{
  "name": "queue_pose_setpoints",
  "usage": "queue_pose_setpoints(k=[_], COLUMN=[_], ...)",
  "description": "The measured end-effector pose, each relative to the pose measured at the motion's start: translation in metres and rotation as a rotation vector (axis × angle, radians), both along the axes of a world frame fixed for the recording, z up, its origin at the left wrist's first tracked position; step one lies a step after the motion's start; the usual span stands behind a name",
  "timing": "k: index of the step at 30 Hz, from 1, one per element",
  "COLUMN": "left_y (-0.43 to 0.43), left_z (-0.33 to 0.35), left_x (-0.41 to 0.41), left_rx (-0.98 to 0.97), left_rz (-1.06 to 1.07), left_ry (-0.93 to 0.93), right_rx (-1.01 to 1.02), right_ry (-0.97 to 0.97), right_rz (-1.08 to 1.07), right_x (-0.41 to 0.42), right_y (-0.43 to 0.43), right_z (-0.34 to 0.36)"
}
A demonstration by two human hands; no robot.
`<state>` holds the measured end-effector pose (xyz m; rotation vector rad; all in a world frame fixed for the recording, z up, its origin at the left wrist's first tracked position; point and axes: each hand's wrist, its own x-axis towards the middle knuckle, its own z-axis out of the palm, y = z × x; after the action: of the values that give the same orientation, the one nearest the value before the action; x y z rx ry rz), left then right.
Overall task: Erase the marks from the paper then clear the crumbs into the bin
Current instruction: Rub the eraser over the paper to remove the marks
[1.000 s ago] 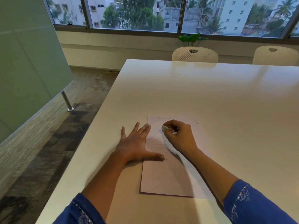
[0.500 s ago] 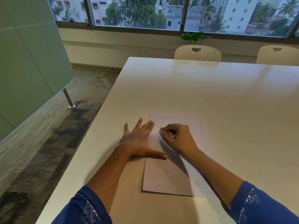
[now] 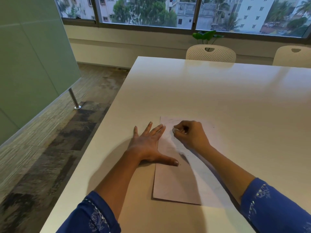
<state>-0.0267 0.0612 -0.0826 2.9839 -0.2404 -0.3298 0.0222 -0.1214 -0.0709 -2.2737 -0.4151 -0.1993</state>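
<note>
A sheet of paper (image 3: 176,182) lies flat on the white table (image 3: 218,95), with faint pencil marks near its far edge and by my thumb. My left hand (image 3: 148,145) rests flat with fingers spread on the paper's left edge, thumb pressing the sheet. My right hand (image 3: 191,135) is closed around a small white eraser (image 3: 174,130), whose tip touches the upper part of the paper. No bin is in view.
Two white chairs (image 3: 210,53) stand at the table's far side, one at the right frame edge (image 3: 292,55). A green plant (image 3: 207,37) is behind them under the window. A green partition (image 3: 30,64) and floor lie beyond the table's left edge.
My right hand with the eraser has shifted back and forth over the upper part of the paper. My left hand has stayed pressed on the sheet's left edge.
</note>
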Motion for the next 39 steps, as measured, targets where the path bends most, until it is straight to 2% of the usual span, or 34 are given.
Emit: queue_pose_setpoints(k=[6, 8, 10, 13, 15, 19, 21, 26, 28, 30, 33, 35, 37, 39], left_y=[0.001, 0.000, 0.000, 0.000, 0.000, 0.000, 0.000, 0.001, 0.001, 0.000, 0.001, 0.000, 0.000, -0.001], left_z=[-0.001, -0.001, 0.000, 0.000, 0.000, 0.000, 0.000, -0.001, -0.001, -0.002, -0.001, 0.000, 0.001, 0.001], left_x=[0.003, 0.001, 0.000, 0.000, 0.000, 0.002, 0.002, 0.000, 0.001, 0.001, 0.003, 0.002, 0.001, -0.001], left_rx=[-0.027, -0.020, -0.019, -0.015, -0.017, -0.035, -0.032, -0.014, -0.013, -0.018, -0.037, -0.036, -0.033, -0.015], left_rz=[0.002, -0.004, -0.001, 0.010, 0.003, 0.002, 0.003, 0.005, 0.009, 0.003, 0.003, 0.002, 0.005, 0.005], left_ry=[0.011, 0.009, 0.006, 0.006, 0.005, 0.012, 0.013, 0.007, 0.005, 0.001, 0.008, 0.015, 0.014, 0.008], right_rx=[-0.016, -0.052, -0.040, 0.094, 0.064, -0.069, -0.113, 0.077, 0.109, 0.047, -0.010, -0.103, -0.088, -0.031], right_ry=[0.156, 0.129, 0.077, 0.054, 0.045, 0.039, 0.049, 0.069, 0.047, 0.043, 0.160, 0.112, 0.081, 0.056], right_rz=[0.369, 0.307, 0.124, -0.012, 0.038, 0.336, 0.390, 0.029, -0.031, 0.033, 0.217, 0.296, 0.275, 0.141], right_x=[-0.030, -0.017, 0.002, 0.015, 0.002, -0.035, -0.031, 0.007, 0.009, -0.002, -0.027, -0.028, -0.017, 0.000], right_y=[0.005, 0.002, -0.002, -0.006, -0.002, 0.008, 0.006, 0.000, 0.003, 0.008, 0.012, 0.013, 0.010, 0.005], right_z=[0.000, 0.003, 0.001, -0.001, -0.003, -0.003, -0.002, 0.002, 0.001, -0.001, -0.002, -0.002, 0.001, 0.006])
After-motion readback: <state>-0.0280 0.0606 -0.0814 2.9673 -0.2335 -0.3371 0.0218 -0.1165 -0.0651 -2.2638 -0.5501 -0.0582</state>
